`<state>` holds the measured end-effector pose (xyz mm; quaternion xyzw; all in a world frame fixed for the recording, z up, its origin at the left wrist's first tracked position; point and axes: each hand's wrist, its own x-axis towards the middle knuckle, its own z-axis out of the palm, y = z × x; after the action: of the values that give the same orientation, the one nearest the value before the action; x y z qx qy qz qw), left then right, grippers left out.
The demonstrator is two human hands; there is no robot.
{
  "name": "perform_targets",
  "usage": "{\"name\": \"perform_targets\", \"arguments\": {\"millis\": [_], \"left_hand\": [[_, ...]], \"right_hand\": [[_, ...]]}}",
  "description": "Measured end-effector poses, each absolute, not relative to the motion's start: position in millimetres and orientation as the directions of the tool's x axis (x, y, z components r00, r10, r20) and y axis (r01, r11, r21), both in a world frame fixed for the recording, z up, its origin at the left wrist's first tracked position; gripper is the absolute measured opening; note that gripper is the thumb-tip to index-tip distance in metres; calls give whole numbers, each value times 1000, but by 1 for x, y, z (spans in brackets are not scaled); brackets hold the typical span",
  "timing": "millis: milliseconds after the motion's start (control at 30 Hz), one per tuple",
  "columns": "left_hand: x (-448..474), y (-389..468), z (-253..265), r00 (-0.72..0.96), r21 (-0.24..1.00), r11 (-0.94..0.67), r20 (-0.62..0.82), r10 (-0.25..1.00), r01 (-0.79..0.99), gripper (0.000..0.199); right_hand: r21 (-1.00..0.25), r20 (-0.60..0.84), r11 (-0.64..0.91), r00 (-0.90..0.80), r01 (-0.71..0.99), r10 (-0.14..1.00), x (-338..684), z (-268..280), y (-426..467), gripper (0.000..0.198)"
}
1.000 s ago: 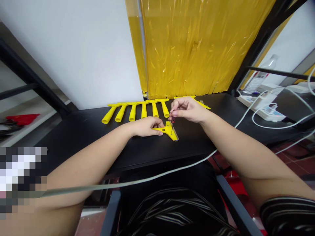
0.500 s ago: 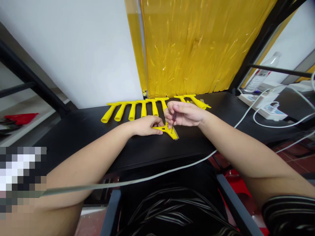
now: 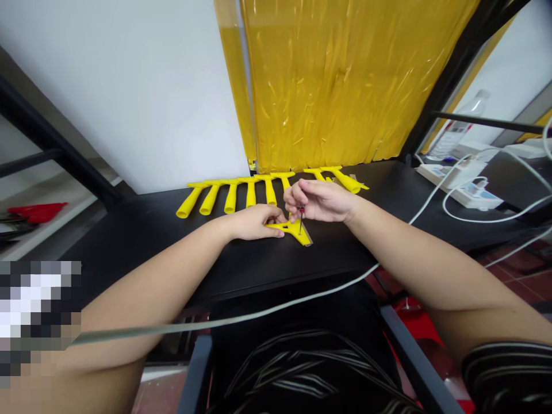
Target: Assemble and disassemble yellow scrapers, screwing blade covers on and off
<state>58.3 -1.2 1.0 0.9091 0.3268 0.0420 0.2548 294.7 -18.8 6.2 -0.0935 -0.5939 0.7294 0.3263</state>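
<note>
My left hand (image 3: pixel 257 221) is closed round the handle end of a yellow scraper (image 3: pixel 305 237), which lies on the black tabletop (image 3: pixel 254 261). The scraper's wide head points right, with a thin blade strip along its edge. Above that head, my right hand (image 3: pixel 323 201) grips a small screwdriver (image 3: pixel 301 215) with a dark red handle. Its thin shaft stands nearly upright, and the tip meets the scraper head. Whether a screw sits under the tip is too small to make out.
Several yellow scrapers (image 3: pixel 209 199) lie in a row behind my hands. At the right are white power strips (image 3: pixel 459 183) and a clear plastic bottle (image 3: pixel 459 129). A pale cable (image 3: pixel 276 310) crosses in front of my body. A yellow sheet (image 3: pixel 345 80) hangs at the back.
My right hand's fingers have shifted slightly around the screwdriver, and more of its red collar shows. The left hand and the scraper stay in place.
</note>
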Motion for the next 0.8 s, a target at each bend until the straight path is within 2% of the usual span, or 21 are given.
{"name": "perform_targets", "arguments": {"millis": [167, 300, 433, 600, 800], "left_hand": [[59, -1, 2, 800, 493, -675, -76, 595, 549, 39], [59, -2, 2, 798, 500, -670, -75, 598, 549, 38], [59, -3, 2, 792, 499, -662, -85, 604, 559, 39], [58, -1, 1, 796, 495, -670, -78, 600, 554, 39], [57, 1, -1, 792, 492, -668, -75, 606, 558, 39]], "right_hand": [[-943, 227, -108, -844, -315, 486, 290, 5, -22, 45], [-934, 251, -90, -816, -345, 520, 290, 8, -27, 33], [-942, 256, -44, -798, -332, 545, 293, 8, -24, 40], [-945, 209, -121, -845, -304, 491, 289, 6, -23, 43], [-937, 242, -76, -792, -340, 561, 292, 8, -24, 41]]}}
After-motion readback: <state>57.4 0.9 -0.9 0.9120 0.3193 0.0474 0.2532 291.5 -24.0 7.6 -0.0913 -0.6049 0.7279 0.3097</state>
